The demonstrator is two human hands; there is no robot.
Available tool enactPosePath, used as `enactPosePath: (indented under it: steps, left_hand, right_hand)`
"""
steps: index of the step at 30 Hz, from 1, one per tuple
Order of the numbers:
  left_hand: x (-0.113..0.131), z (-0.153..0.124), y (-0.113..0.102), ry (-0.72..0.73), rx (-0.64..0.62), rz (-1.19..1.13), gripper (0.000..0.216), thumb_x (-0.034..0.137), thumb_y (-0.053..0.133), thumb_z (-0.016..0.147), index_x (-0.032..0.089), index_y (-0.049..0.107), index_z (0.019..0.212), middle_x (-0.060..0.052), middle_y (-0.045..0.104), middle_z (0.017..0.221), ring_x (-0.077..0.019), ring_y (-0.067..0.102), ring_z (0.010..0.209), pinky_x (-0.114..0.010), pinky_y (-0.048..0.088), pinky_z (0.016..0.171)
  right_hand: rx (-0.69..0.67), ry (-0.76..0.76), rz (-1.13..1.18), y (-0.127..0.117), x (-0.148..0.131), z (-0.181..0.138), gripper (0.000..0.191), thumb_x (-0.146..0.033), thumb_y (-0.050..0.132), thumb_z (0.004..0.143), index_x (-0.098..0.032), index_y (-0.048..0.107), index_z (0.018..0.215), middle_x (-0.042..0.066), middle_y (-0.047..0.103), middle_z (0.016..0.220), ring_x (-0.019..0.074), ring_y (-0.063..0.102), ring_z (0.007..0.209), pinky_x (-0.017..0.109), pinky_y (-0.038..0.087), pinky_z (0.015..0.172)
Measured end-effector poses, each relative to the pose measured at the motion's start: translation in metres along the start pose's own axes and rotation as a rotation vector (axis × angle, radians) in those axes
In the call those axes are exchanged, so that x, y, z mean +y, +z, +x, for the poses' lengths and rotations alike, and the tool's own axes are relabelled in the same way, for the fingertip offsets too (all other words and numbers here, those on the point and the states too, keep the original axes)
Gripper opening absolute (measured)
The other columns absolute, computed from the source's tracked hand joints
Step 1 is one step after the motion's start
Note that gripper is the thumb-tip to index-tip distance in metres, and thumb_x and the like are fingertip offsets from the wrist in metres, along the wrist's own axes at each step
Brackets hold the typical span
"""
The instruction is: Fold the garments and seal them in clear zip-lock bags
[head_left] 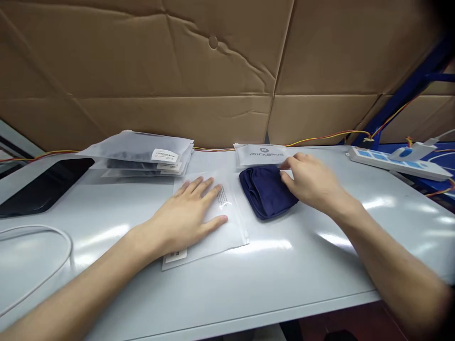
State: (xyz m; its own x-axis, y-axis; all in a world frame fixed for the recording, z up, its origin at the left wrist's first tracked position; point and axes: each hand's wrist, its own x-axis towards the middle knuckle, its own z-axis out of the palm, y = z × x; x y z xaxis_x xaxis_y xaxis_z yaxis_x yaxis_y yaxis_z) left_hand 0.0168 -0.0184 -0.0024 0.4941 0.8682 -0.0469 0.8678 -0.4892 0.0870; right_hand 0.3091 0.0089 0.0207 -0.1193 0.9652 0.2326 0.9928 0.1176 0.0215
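Note:
My left hand (185,218) lies flat with fingers spread on a frosted zip-seal plastic bag (232,227), which rests on the table with a white label showing at its near edge. To the right of the bag sits a folded navy fabric item (265,192). My right hand (307,182) is at its far right edge, fingertips against the cloth. Whether those fingers grip it cannot be told. Behind the fabric lies a flat white ROCKBROS bag (261,154).
A stack of frosted bags with labels (142,151) lies at the back left, beside a dark tablet (39,187). A white cable (70,246) loops at the left. A power strip (400,163) and coloured wires (330,137) run along the back right, before cardboard sheets (142,57).

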Motion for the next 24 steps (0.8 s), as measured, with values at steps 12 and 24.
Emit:
enactPosePath:
  steps: [12,24]
  left_hand:
    - [0.004,0.000,-0.011,0.026,0.020,-0.087,0.055,0.045,0.038,0.101,0.018,0.049,0.148,-0.011,0.058,0.145,-0.0314,0.057,0.130,-0.046,0.049,0.105]
    - [0.002,0.003,-0.007,-0.083,0.129,-0.044,0.049,0.049,0.040,0.098,0.018,0.063,0.128,-0.013,0.067,0.118,-0.0352,0.063,0.112,-0.047,0.054,0.084]
  right_hand:
    - [-0.112,0.020,0.217,0.008,-0.062,-0.020,0.034,-0.051,0.055,0.093,-0.021,0.063,0.108,0.007,0.076,0.095,0.0249,0.070,0.086,0.033,0.042,0.065]
    - [-0.102,0.017,0.180,0.007,-0.055,-0.019,0.018,-0.037,0.053,0.093,-0.023,0.064,0.094,0.007,0.075,0.080,0.0253,0.068,0.071,0.034,0.033,0.054]
